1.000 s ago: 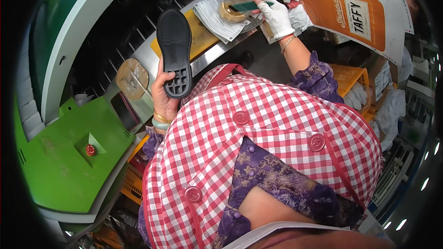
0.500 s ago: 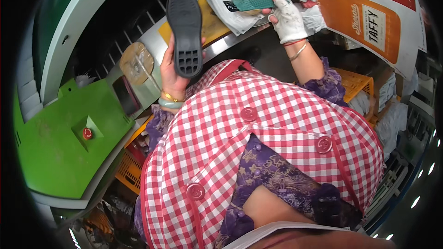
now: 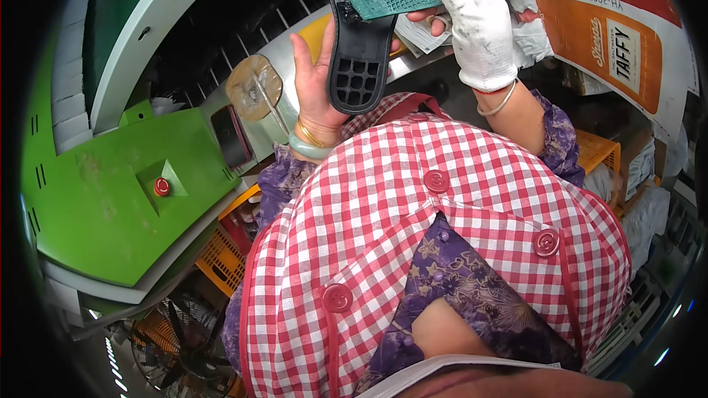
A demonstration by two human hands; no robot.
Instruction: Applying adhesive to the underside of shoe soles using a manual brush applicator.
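The green machine housing (image 3: 110,206) fills my left side, slanting down and away, with a small red round button (image 3: 161,187) set in a raised square on it. Off to my upper right a big orange and red cardboard box (image 3: 627,37) stands tilted, carrying a white rectangular label with dark print near its middle and a red band with white shapes along its top. Below it, by my right elbow, an orange plastic crate (image 3: 601,155) shows at its rim. Nearer in, the black shoe sole (image 3: 361,29) stands almost upright before me, its long axis running up and down, heel end with the square grid pattern pointing down toward my wrist and the toe end up at the top edge. My left hand (image 3: 317,77) cradles it from behind and from the left, fingers curled round its edge at the waist. My right hand (image 3: 476,29), in a white glove, pinches a green textured brush handle (image 3: 405,0) between thumb and fingers; that handle lies crosswise, its tip touching the sole's upper part.
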